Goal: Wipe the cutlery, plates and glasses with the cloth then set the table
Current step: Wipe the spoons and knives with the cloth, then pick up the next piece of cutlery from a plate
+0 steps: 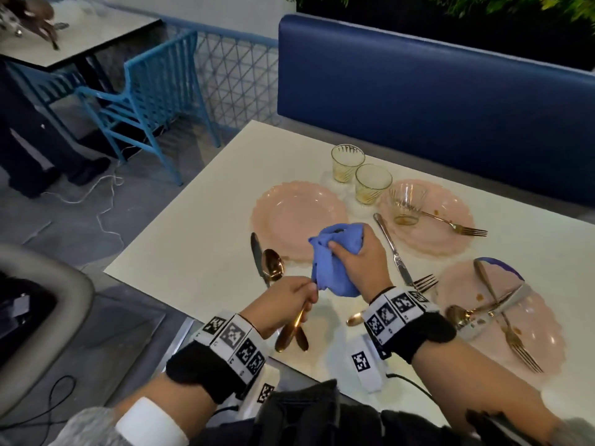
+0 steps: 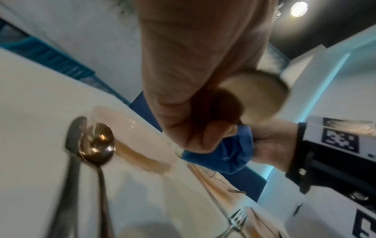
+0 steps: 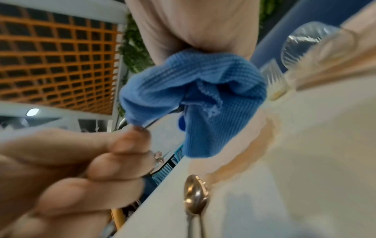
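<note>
White table (image 1: 193,226), blue bench (image 1: 418,91); left hand (image 1: 283,304) grips gold cutlery (image 1: 291,329), right hand (image 1: 357,259) clutches cloth (image 1: 335,252).

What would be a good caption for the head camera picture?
Left hand grips gold cutlery while right hand wipes it with a blue cloth.

no readable text, only coded square markers on wrist bands (image 1: 396,309)

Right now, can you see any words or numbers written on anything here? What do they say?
No readable words or numbers anywhere.
White wrist bands with black square code patterns: patterns only, plus tiny marks too small to read.
Crumpled blue ribbed cloth: light stitching at its hem, too blurred to read.
Scalloped pink plates, clear ribbed glasses, gold cutlery: no text.
</note>
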{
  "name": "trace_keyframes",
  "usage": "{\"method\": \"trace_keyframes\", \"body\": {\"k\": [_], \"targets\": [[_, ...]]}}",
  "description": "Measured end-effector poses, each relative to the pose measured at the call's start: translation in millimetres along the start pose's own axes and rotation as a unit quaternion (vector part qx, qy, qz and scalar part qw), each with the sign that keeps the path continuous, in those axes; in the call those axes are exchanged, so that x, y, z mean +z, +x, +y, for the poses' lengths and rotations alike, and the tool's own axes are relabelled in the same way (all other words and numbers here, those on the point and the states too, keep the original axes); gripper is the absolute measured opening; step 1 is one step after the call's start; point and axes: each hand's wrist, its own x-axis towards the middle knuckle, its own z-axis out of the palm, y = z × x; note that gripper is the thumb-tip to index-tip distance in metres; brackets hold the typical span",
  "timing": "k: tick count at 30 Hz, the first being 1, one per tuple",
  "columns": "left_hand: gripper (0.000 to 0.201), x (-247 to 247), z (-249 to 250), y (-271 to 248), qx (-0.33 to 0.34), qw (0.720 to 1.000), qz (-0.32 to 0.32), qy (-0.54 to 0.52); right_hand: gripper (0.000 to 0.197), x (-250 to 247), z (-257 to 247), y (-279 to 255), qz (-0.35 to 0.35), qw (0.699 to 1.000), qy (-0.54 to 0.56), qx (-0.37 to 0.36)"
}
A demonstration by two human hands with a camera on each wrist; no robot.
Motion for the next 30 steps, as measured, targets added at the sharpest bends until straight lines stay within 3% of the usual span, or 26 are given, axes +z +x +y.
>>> {"method": "trace_keyframes", "body": {"k": [3,5,8,10,12,16,18,21,23,25,28,30], "targets": [[0.03,-16,-11,-2,-0.011,0.999,0.033,-0.004,0.044,-17,-7,6,0.098,0.994,0.001,-0.045],[0.026,-30,-26,2,-0.037,0.992,0.112,-0.039,0.049,-36,-14,16,0.145,0.989,0.021,-0.028],[0.021,-51,-55,17,-0.082,0.968,0.234,-0.046,0.058,-59,-20,26,0.132,0.99,0.036,-0.035],[0.018,-57,-68,27,-0.102,0.955,0.277,-0.022,0.044,-71,-24,24,0.131,0.989,0.039,-0.046],[0.017,-58,-72,35,-0.123,0.945,0.302,0.006,0.031,-87,-30,21,0.127,0.989,0.038,-0.068],[0.026,-56,-62,39,-0.172,0.935,0.296,0.096,0.042,-125,-32,23,0.179,0.98,0.033,-0.086],[0.025,-51,-55,37,-0.165,0.912,0.313,0.206,0.043,-145,-27,24,0.186,0.979,0.021,-0.083],[0.019,-24,-38,36,-0.051,0.89,0.368,0.264,0.044,-173,-13,26,0.182,0.98,0.017,-0.082],[0.017,12,-25,46,0.045,0.894,0.329,0.299,0.041,-187,1,26,0.158,0.984,-0.005,-0.086],[0.019,55,-17,62,0.098,0.9,0.216,0.367,0.029,-196,5,21,0.143,0.986,-0.028,-0.087],[0.029,114,-15,85,0.1,0.87,0.065,0.478,0.017,-205,5,7,0.118,0.99,-0.023,-0.076],[0.032,136,-14,96,0.092,0.849,0.044,0.519,0.022,-209,1,-6,0.086,0.992,-0.029,-0.087]]}}
